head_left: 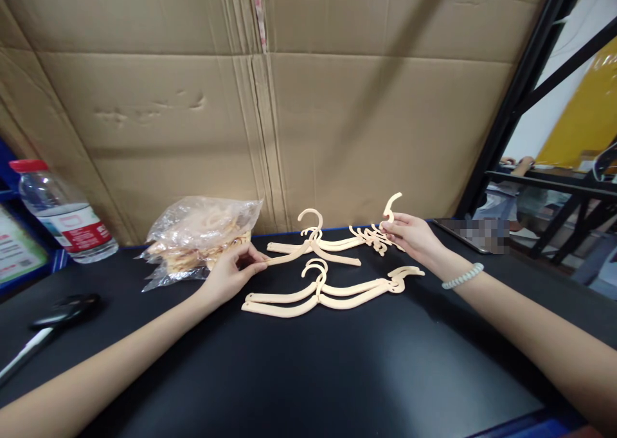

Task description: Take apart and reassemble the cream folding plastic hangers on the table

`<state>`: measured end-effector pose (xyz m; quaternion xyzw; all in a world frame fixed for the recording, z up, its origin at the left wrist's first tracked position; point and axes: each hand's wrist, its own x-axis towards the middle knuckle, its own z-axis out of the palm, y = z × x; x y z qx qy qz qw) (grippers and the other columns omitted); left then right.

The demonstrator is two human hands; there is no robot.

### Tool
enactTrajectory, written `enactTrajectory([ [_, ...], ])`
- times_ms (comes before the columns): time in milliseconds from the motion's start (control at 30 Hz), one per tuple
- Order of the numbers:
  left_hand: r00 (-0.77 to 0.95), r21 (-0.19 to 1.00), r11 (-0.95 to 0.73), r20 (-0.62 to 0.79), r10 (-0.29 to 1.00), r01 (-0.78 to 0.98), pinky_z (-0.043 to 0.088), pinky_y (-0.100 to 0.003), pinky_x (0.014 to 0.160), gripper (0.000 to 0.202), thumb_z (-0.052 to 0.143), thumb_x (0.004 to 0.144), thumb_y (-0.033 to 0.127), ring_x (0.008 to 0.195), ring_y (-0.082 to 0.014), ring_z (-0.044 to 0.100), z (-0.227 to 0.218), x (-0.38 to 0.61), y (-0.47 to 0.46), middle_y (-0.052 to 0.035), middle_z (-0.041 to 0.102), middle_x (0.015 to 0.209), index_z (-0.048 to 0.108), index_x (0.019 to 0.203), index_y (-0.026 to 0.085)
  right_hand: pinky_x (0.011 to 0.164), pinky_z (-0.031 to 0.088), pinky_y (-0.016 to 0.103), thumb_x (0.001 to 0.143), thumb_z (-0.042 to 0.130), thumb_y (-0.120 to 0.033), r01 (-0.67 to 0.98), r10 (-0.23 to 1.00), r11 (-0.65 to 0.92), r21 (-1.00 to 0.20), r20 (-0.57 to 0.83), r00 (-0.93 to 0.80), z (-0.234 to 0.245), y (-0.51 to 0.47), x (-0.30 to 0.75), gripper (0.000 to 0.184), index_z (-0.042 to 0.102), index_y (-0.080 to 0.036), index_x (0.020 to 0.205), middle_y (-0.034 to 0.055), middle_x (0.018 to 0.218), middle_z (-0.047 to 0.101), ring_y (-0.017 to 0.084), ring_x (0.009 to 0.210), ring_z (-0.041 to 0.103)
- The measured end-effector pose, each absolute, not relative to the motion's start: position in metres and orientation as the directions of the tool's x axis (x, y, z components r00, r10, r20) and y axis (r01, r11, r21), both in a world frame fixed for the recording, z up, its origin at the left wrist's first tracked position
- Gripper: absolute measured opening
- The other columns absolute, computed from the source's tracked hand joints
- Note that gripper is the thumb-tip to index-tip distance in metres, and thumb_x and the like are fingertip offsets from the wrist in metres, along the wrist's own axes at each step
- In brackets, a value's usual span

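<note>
My left hand (pixel 236 271) pinches the left end of a cream-coloured plastic hanger (pixel 332 256) on the black table, near the back. Between the thumb and fingers of my right hand (pixel 409 235) is a small curved hook piece (pixel 391 206), raised off the table. Below and left of that hand lies a pile of similar small hook pieces (pixel 373 237). More hangers (pixel 284 309) lie closer to me, with a loose hook piece (pixel 405 272) by their right end. Another hanger (pixel 337 244) is partly hidden behind the one in my left hand.
A clear plastic bag (pixel 193 226) of cream parts stands left of the hangers, against a cardboard wall (pixel 168 103). Farther left are a water bottle (pixel 72 213) and a dark object with a white cable (pixel 62 312). A phone (pixel 467 235) lies at right, near a black metal frame (pixel 501 129).
</note>
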<state>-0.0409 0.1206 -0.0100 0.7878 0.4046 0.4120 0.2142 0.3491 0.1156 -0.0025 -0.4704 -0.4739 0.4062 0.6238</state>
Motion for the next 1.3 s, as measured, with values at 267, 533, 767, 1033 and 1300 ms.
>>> enactTrajectory([
  [267,0.285,0.591,-0.597,0.539,0.792,0.542,0.056,-0.038,0.079,0.023,0.06,0.082,0.033,0.083,-0.0229,0.069,-0.008,-0.041,0.117,-0.0053,0.074,0.092,0.068,0.098,0.02,0.074,0.06,0.034,0.064,0.08,-0.026,-0.025,0.976,0.203,-0.979,0.199,0.092,-0.003,0.114,0.344,0.023,0.066,-0.016,0.08,0.0063,0.077,0.069,0.02,0.076,0.069],
  [533,0.358,0.437,-0.692,0.626,0.693,0.575,0.051,-0.037,0.078,0.028,0.047,0.087,0.021,0.079,-0.0208,0.063,-0.012,-0.038,0.117,-0.0053,0.068,0.085,0.071,0.101,0.021,0.068,0.057,0.027,0.057,0.085,-0.035,0.023,0.986,0.162,-0.987,0.16,-0.052,0.004,0.11,0.343,0.032,0.068,-0.014,0.075,0.0041,0.074,0.068,0.015,0.071,0.066],
  [767,0.392,0.375,-0.719,0.646,0.655,0.585,0.05,-0.035,0.077,0.02,0.046,0.09,0.019,0.078,-0.0196,0.064,-0.01,-0.038,0.115,-0.0035,0.066,0.084,0.065,0.097,0.02,0.068,0.055,0.023,0.061,0.084,-0.036,0.083,0.979,0.107,-0.991,0.091,-0.183,0.009,0.101,0.333,0.03,0.068,-0.013,0.07,0.0045,0.081,0.067,0.013,0.075,0.064],
  [1033,0.415,0.347,-0.746,0.661,0.625,0.569,0.049,-0.034,0.076,0.016,0.049,0.091,0.018,0.08,-0.0198,0.063,-0.009,-0.037,0.112,-0.0039,0.068,0.086,0.064,0.096,0.02,0.089,0.053,0.033,0.077,0.076,-0.034,0.029,0.882,-0.036,-0.999,-0.045,-0.469,0.01,0.094,0.333,0.026,0.065,-0.014,0.087,0.0087,0.098,0.068,0.021,0.1,0.066],
  [1300,0.425,0.334,-0.77,0.682,0.595,0.543,0.049,-0.033,0.075,0.015,0.05,0.091,0.016,0.081,-0.0191,0.063,-0.009,-0.037,0.112,-0.0042,0.068,0.086,0.064,0.095,0.019,0.085,0.054,0.031,0.078,0.077,-0.027,-0.057,0.882,-0.115,-0.992,-0.076,-0.464,0.009,0.093,0.329,0.02,0.062,-0.014,0.082,0.0049,0.09,0.068,0.023,0.096,0.069],
])
